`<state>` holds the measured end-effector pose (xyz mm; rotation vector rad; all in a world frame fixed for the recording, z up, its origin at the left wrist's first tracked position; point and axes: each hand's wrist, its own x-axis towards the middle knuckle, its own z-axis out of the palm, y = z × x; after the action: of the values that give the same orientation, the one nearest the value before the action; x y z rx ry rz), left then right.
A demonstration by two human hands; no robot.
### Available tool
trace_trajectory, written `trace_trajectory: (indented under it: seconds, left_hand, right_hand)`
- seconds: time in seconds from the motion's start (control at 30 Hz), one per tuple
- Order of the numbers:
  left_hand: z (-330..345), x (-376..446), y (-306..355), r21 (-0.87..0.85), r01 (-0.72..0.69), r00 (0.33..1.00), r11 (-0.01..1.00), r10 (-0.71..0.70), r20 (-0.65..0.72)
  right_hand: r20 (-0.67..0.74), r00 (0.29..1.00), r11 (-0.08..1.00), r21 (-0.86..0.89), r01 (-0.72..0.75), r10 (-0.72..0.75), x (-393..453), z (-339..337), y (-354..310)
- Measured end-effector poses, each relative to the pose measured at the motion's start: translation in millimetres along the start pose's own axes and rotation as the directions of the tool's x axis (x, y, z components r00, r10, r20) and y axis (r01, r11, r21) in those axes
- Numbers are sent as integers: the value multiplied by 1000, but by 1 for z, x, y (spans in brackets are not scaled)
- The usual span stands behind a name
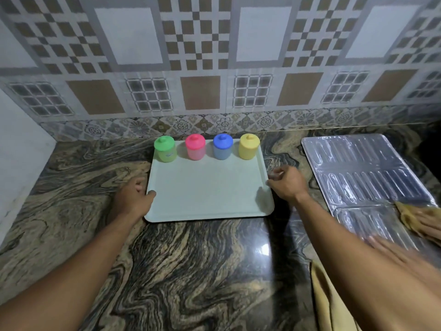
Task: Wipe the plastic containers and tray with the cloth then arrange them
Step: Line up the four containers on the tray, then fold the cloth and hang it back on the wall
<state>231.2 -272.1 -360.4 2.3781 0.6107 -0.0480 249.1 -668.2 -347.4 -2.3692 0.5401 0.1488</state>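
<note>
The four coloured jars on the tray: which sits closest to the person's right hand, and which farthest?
From the right hand:
1. Yellow jar, right end of the row.
2. Blue jar, next leftward.
3. Pink jar, left of centre.
4. Green jar, far left corner of the tray.

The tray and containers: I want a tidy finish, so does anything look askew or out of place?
Nothing stands out. Four containers stand upright, lidded, in a row along the back of the tray.
</note>
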Motion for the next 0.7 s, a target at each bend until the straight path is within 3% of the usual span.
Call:
trace_trajectory:
  seconds: [0.13,0.27,0.37,0.53,0.7]
  left_hand:
    - [15,-37,20,-126,-200,980,972,200,-12]
    - [47,-90,48,-144,-418,897,897,433,94]
    - [82,-136,69,-212,-502,804,838,543,243]
    - [143,-212,116,-348,-579,589,737,674,447]
    - [183,-248,161,-307,-650,411,695,662,627]
  right_hand:
    - [-152,985,993,62,96,-86,-38,-39,10]
    - [-244,969,989,127,78,-46,-98,-69,45]
    - [-291,956,994,107,7,25,-146,-81,85]
    - [-336,932,990,14,-143,139,-200,-67,139]
    - [-110,982,987,-34,-155,150,-215,-67,133]
